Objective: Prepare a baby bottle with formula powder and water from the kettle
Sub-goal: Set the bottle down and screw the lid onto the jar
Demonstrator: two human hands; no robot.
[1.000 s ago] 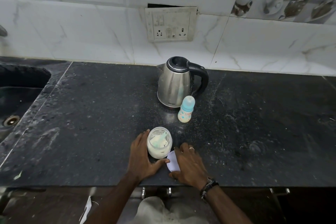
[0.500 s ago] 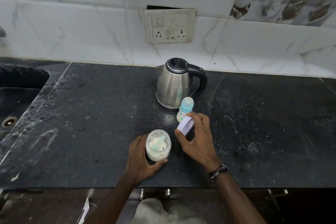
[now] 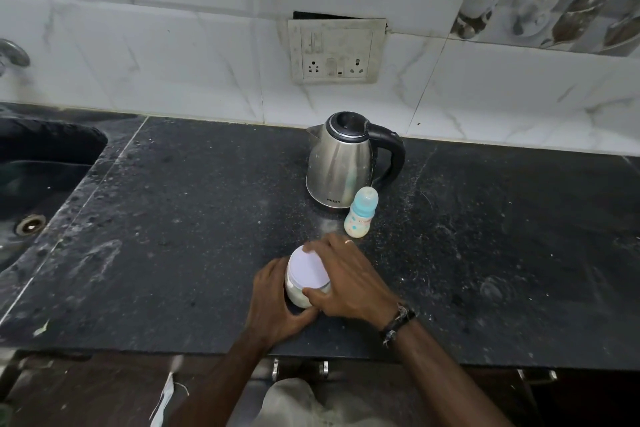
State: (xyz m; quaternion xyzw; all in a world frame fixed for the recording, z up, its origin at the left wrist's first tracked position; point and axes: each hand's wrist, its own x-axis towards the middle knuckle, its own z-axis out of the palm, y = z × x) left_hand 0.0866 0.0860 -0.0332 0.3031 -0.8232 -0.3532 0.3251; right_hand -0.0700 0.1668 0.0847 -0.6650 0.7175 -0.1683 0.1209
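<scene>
A clear jar of white formula powder (image 3: pixel 297 295) stands near the counter's front edge. My left hand (image 3: pixel 273 302) wraps round its left side and base. My right hand (image 3: pixel 346 279) grips the white lid (image 3: pixel 307 269), which sits on the jar's mouth. Just beyond stands the small baby bottle (image 3: pixel 360 218), capped in blue with a pale patterned body. Behind the bottle is the steel kettle (image 3: pixel 337 163) with a black lid and handle, its spout pointing left.
The dark stone counter (image 3: pixel 173 236) is dusty, with a sink (image 3: pixel 38 184) at the left and a tap (image 3: pixel 12 54) above it. A socket plate (image 3: pixel 334 50) sits on the tiled wall. Drawer handles (image 3: pixel 299 369) show below the counter edge.
My right hand lifted the white lid from the counter, carried it up past the bottle, and has now set it on the jar's mouth. My left hand kept hold of the jar.
</scene>
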